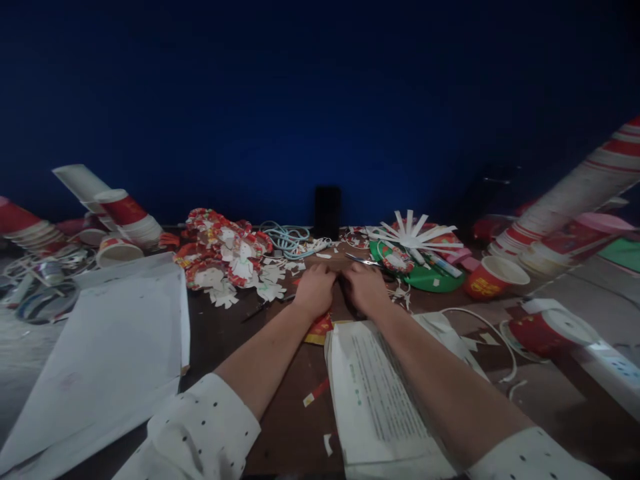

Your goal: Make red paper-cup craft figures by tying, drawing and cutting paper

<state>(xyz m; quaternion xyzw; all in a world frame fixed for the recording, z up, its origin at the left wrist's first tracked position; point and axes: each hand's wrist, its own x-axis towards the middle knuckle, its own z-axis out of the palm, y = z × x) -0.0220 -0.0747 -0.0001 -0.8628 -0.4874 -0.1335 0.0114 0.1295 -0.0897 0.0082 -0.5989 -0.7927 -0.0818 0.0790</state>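
My left hand (316, 290) rests on the brown table (220, 353) with its fingers curled down, back of the hand up. Close beside it, my right hand (367, 288) is curled as well, and a small dark gap separates the two. Whatever the fingers may hold is hidden beneath them. A red and yellow paper piece (319, 329) lies under the left wrist. Just beyond the right hand are metal scissors (364, 261). Printed papers (383, 393) lie under the right forearm.
Red-and-white paper cut-outs (240, 250) are heaped at the left, near a cable (286, 237). A white fan-shaped paper (409, 237) lies above a green piece (434, 280). Paper cups (497, 277) stand right; a large white sheet (120, 333) lies left. A phone (327, 208) stands behind.
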